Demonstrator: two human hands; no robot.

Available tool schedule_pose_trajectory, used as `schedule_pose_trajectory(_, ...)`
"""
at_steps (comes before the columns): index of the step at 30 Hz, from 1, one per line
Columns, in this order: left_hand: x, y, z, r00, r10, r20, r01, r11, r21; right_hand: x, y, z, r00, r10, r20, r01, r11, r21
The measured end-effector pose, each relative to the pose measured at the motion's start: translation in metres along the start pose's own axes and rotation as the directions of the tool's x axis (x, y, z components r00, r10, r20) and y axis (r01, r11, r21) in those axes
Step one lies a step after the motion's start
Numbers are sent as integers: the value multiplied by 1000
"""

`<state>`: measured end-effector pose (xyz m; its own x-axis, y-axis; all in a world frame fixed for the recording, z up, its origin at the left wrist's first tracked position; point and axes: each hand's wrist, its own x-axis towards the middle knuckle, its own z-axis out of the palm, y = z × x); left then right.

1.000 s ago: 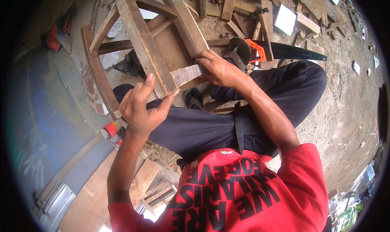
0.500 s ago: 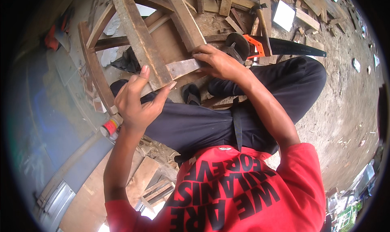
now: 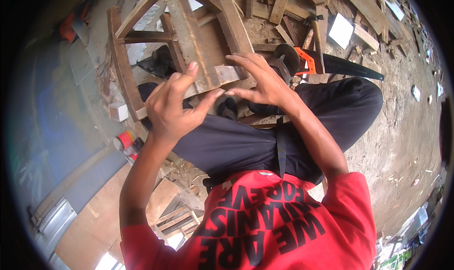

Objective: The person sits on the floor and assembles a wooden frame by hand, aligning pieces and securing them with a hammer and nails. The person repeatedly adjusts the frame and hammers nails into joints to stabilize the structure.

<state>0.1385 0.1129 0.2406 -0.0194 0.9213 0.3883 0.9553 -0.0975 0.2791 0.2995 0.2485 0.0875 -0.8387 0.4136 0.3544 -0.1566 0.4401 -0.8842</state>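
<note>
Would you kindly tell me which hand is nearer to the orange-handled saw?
Right. The right hand, at the wooden frame, is to the left of the orange-handled saw; the left hand, at the same frame, is farther left and slightly lower in view.

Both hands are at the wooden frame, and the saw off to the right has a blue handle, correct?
Not blue: the head view shows the saw on the right has an orange handle. The left hand and right hand are at the wooden frame.
</note>
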Motion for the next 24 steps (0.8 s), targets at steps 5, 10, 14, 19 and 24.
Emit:
schedule_pose_trajectory(5, 3, -4, -17, 981, -162, 105, 187, 932, -310, 11, -39, 8, 966, -60, -251, 163, 895, 415)
schedule_pose_trajectory(10, 15, 3, -22, 801, -589, 107, 459, 490, -741, 28, -55, 3, 951, 102, -293, 99, 796, 597)
schedule_pose_trajectory(14, 15, -9, -28, 797, -593, 114, 419, 407, -812, 44, -68, -2, 947, 139, -290, 37, 849, 527)
schedule_pose_trajectory(19, 5, -20, -31, 845, -524, 108, 328, 346, -879, 74, -110, -3, 899, 407, -159, -314, 855, 412)
schedule_pose_trajectory(24, 4, -30, -37, 820, -552, 152, 281, 157, -947, 75, -127, 2, 851, 521, -63, -424, 753, 503)
